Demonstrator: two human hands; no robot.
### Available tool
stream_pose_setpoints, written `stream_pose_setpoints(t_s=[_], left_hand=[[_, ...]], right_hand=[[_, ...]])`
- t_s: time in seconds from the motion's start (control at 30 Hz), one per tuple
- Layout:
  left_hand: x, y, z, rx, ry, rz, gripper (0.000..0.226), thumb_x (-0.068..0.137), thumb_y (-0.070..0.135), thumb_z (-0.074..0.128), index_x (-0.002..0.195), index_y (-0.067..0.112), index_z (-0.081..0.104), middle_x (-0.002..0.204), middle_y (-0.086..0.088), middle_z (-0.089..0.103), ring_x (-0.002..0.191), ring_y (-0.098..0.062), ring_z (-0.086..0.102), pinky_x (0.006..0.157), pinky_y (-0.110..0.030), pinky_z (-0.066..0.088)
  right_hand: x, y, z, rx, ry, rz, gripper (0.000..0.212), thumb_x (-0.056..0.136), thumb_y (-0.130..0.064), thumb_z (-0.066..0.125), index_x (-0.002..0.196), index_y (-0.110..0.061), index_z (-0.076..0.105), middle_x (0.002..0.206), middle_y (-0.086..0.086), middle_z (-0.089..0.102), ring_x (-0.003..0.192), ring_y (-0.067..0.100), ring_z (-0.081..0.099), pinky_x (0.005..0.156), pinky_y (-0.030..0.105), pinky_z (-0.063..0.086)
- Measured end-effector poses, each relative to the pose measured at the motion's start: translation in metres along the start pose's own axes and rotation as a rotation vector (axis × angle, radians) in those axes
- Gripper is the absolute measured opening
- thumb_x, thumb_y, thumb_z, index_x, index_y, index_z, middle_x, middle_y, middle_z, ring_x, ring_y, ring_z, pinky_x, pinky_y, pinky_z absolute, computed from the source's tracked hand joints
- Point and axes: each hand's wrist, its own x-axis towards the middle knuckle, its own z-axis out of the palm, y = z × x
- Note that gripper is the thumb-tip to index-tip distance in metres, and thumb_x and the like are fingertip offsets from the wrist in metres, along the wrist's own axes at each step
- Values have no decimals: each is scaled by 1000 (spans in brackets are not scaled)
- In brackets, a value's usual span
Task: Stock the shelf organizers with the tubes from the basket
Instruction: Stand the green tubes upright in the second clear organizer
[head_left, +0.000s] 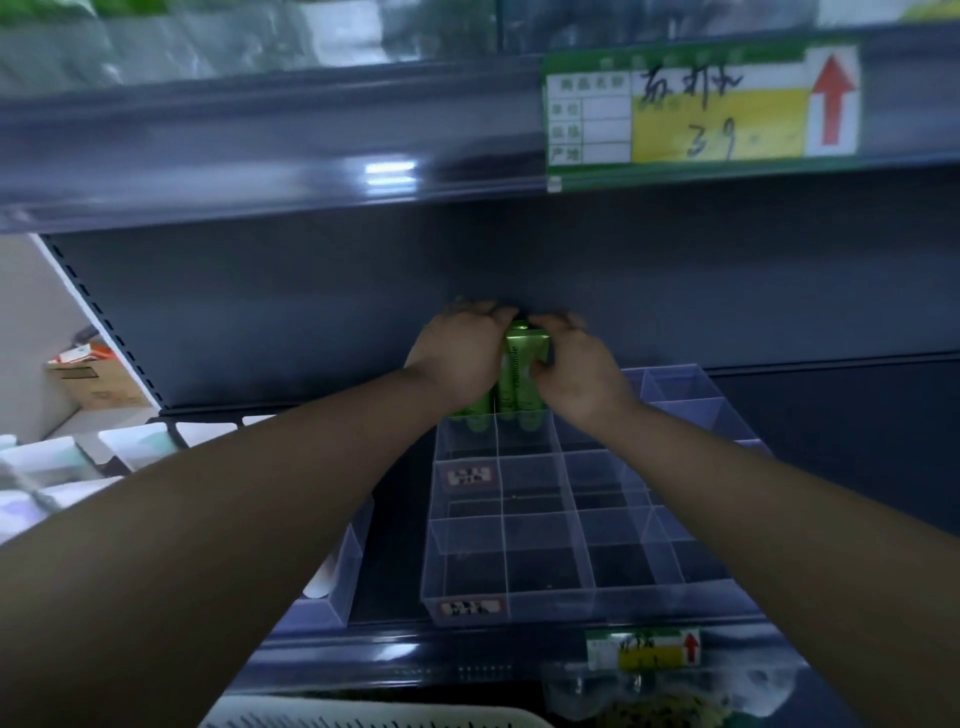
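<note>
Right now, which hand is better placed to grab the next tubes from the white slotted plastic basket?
Left, probably. The white slotted plastic basket lies at the bottom edge, beside the left forearm, farther from the right. Both the left hand and right hand grip the green tubes.

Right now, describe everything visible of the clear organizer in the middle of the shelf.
The organizer is a clear plastic tray split by thin walls into a grid of square cells. It sits flat on the dark shelf, its front near the shelf edge. Small red-edged labels stick to walls in its left column. In the back-row cells green tubes stand upright, held by the left grip and right grip; the nearer cells look empty.
</note>
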Motion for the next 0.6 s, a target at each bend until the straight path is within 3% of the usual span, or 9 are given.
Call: stream_pose_setpoints(t_s=[0.07,0.17,0.3,0.6], left_hand=[[-9,1,-3,66,-43,29,54,92,12,44,144,11,29,149,-10,34,137,-27,30,115,-34,19],[-27,3,-10,131,-117,26,64,92,20,46,148,13,15,155,-9,18,144,-25,10,118,-33,2],[-56,11,-25,166,-147,-25,68,93,29,44,149,14,8,157,-8,8,145,-25,0,118,-40,-2],[-129,10,-52,203,-121,-88,76,90,39,46,149,16,4,158,-4,1,145,-24,-6,117,-46,-2]], right_hand=[[-10,-5,-1,-107,-64,-20,59,84,-13,56,140,-15,38,145,11,33,132,28,34,109,32,31],[-25,-13,0,-227,-146,5,74,82,-31,58,146,-25,22,156,3,10,142,25,12,116,40,19],[-41,-28,0,-317,-176,5,81,81,-41,56,147,-29,11,157,0,-3,145,24,-3,118,42,5],[-92,-67,0,-380,-217,-52,85,83,-46,54,148,-29,1,157,-1,-10,144,23,-9,116,42,-1]])
